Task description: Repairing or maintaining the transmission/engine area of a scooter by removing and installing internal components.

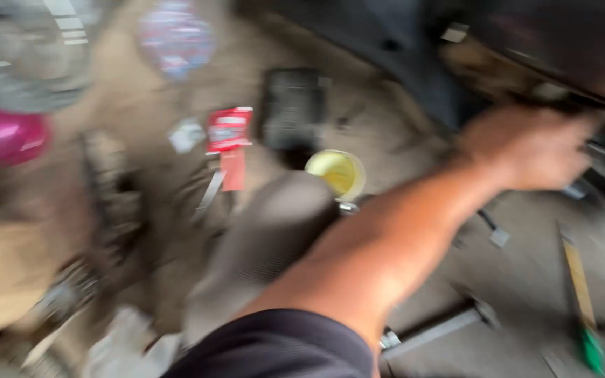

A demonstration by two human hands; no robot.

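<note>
- Although the whole view is smeared by motion blur, one bare arm reaches up and to the right from the bottom centre, with a dark sleeve (274,346) at its upper end.
- This looks to be the person's right hand (530,147); it lies against the lower edge of a large dark body, perhaps part of a vehicle (540,42), at the upper right.
- Whether its fingers are spread, pressed together or gripping something cannot be told; the blur hides them.
- The left hand is not in view.
- Nearest below the arm, on the dusty concrete floor (414,147), stands a small round open tub of yellow paste (337,173).
- Just beside the tub, toward the top, lies a dark rectangular block-shaped thing (290,108); what it is cannot be told.
- To the left of that lies a red and white flat packet (230,136).
- At the bottom right, a long grey metal bar-shaped tool (432,332) lies on the floor, and further right a thin yellow-handled tool with a green tip (582,301).
- At the far left edge a shiny pink rounded thing (5,136) shows, with a grey striped shape above it.
- A grey blurred mass, possibly cloth (267,238), lies in the centre, just left of the forearm.
</note>
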